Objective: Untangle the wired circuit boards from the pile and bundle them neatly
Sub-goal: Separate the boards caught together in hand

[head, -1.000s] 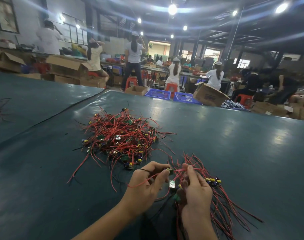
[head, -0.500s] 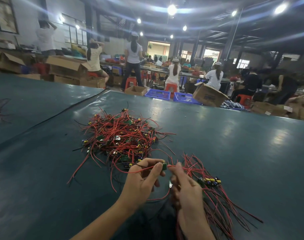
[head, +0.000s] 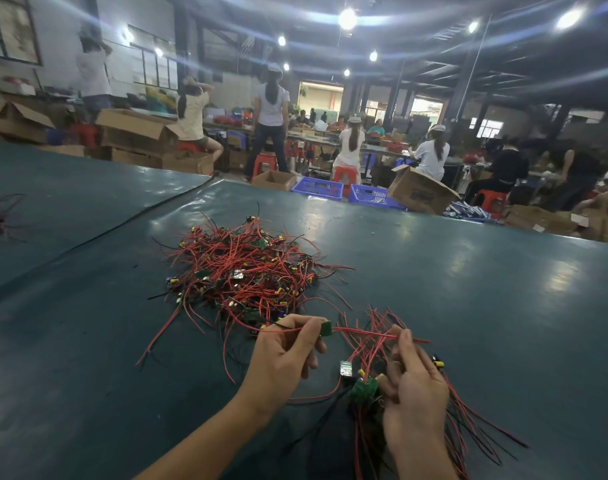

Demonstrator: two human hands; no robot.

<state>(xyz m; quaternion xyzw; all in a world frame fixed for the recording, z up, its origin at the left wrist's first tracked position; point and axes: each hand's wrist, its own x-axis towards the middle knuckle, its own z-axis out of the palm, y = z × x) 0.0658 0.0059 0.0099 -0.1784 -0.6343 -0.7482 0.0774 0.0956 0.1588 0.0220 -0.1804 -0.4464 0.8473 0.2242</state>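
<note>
Circuit board [head: 326,328], wire [head: 365,332] rightward

Tangled pile of red-wired circuit boards [head: 247,271] on dark teal desk [head: 469,296], smaller red-wired bundle [head: 365,389] nearer and right, in the right hand [head: 413,393], small green board [head: 326,328] in left hand [head: 282,355] between them.

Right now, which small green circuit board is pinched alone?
The small green circuit board in the left hand; the others lie in the tangled red-wire pile or the bundle in the right hand.
</note>
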